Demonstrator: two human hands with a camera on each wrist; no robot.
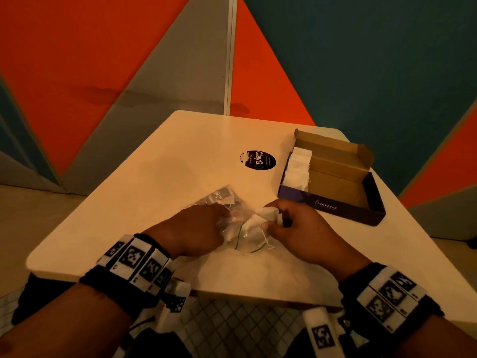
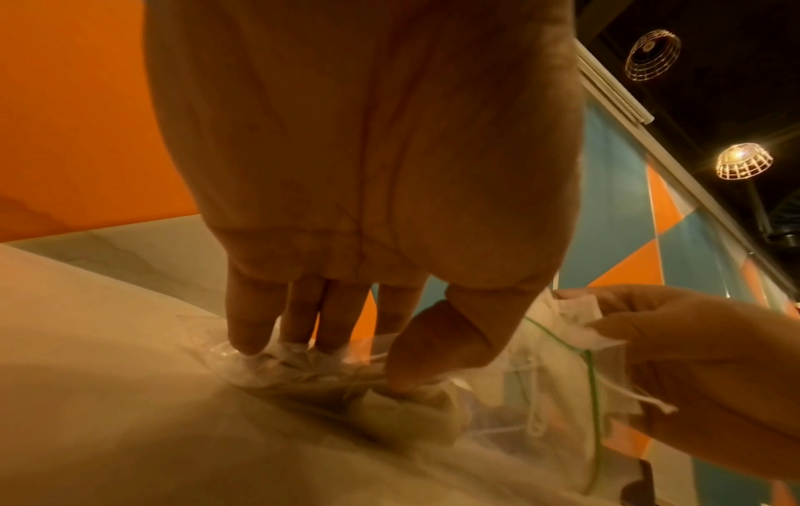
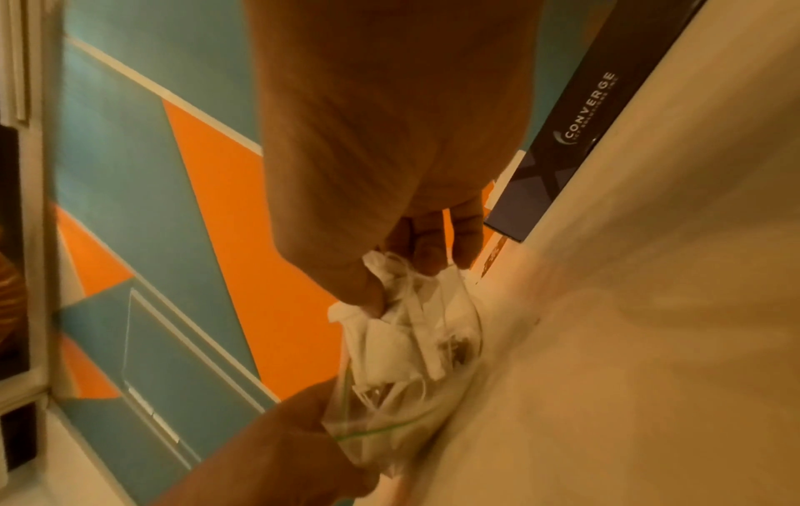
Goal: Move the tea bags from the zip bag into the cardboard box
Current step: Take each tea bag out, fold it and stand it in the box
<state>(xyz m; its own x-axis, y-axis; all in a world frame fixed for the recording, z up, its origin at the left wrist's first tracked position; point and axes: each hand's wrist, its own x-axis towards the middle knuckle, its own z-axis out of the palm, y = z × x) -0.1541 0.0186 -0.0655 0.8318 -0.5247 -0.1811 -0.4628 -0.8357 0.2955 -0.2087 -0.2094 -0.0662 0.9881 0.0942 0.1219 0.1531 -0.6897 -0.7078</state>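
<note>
A clear zip bag (image 1: 240,228) with a green seal line lies on the table in front of me, with white tea bags inside. My left hand (image 1: 206,223) holds it down, its fingers (image 2: 259,328) and thumb pinching the plastic. My right hand (image 1: 273,218) is at the bag's mouth and pinches a bunch of white tea bags (image 3: 389,328) with strings trailing. The tea bag (image 2: 580,321) in its fingers sits just above the seal. An open cardboard box (image 1: 322,205), dark blue outside and marked CONVERGE, stands to the right behind my right hand. Several white tea bags (image 1: 296,166) fill its left end.
A round black ClayGo sticker (image 1: 258,160) sits on the light table (image 1: 154,164) left of the box. The table's near edge runs just under my wrists. Orange, grey and teal wall panels stand close behind the table's far edge.
</note>
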